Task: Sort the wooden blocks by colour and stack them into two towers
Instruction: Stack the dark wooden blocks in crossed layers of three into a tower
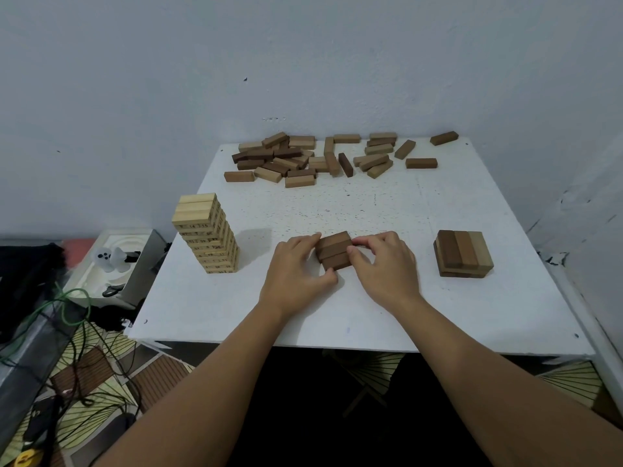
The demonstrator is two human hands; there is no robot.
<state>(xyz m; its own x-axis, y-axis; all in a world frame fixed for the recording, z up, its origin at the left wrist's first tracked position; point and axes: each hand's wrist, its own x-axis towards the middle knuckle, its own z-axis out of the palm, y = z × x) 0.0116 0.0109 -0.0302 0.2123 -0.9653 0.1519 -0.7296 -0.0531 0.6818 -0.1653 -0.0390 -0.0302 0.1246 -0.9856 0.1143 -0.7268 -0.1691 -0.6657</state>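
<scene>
While both forearms reach forward over the near edge of a white table (337,315), a person's two hands close in on a small group of dark brown blocks (334,250) at the table's middle. The left hand (296,267) lies palm down, its fingers curled against the group's left side and its thumb tucked under the near corner. The right hand (384,264) mirrors it, fingertips pinching the group's right end, thumb pressed to the near face. The dark blocks sit side by side between the fingertips of both hands; whether they rest on the tabletop or are lifted just off it cannot be told.

Well to the left of the left hand's knuckles stands a tall tower of pale blocks (206,233), upright. Well to the right of the right hand's fingers sits a low stack of brown blocks (462,253), two layers showing. Beyond the fingertips, along the far edge, a loose scatter of mixed blocks (323,158) lies unsorted.
</scene>
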